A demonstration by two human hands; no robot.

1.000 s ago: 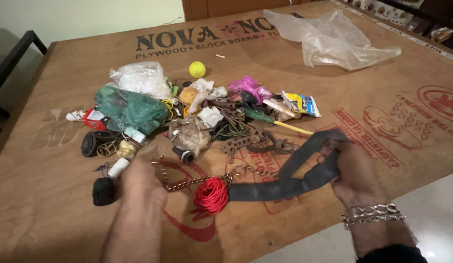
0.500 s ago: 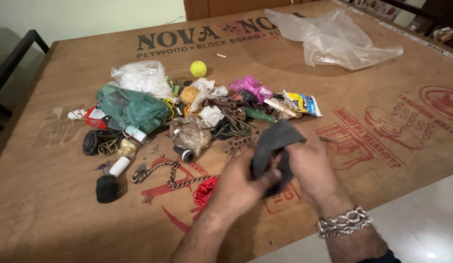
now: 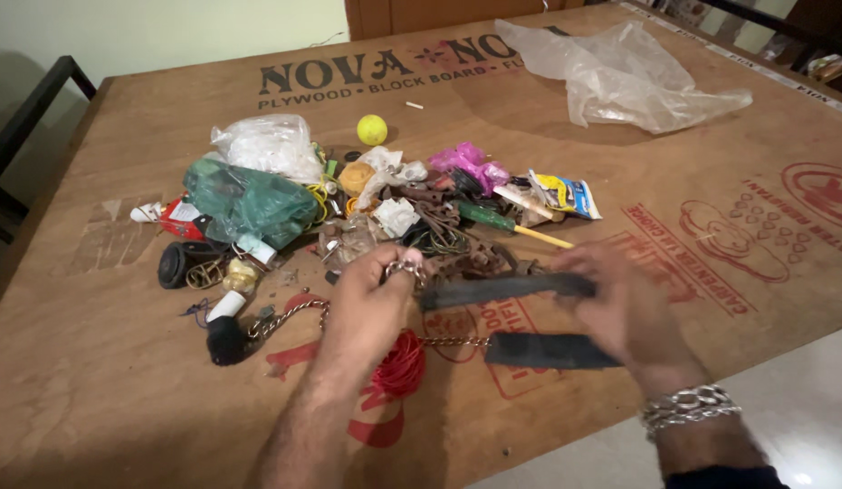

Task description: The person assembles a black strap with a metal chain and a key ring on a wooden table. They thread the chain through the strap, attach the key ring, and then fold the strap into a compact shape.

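Note:
My left hand (image 3: 371, 303) pinches one end of a dark grey rubber strip (image 3: 502, 290) near a metal ring. My right hand (image 3: 625, 303), with a chain bracelet at the wrist, grips the strip's other end; the strip folds back so a lower length (image 3: 548, 350) lies by the table's front edge. A metal chain (image 3: 290, 315) runs under my left hand, beside a red wire coil (image 3: 401, 367).
A heap of odds and ends fills the plywood board (image 3: 122, 380): green plastic bag (image 3: 249, 204), white bag (image 3: 267, 145), yellow ball (image 3: 371, 129), pink plastic (image 3: 466, 163), screwdriver (image 3: 511, 226), black knob (image 3: 226, 340). A clear plastic bag (image 3: 620, 77) lies at the far right.
The strip was bunched between both hands half a second ago. Now my hands have drawn apart and it is stretched out sideways in two lengths.

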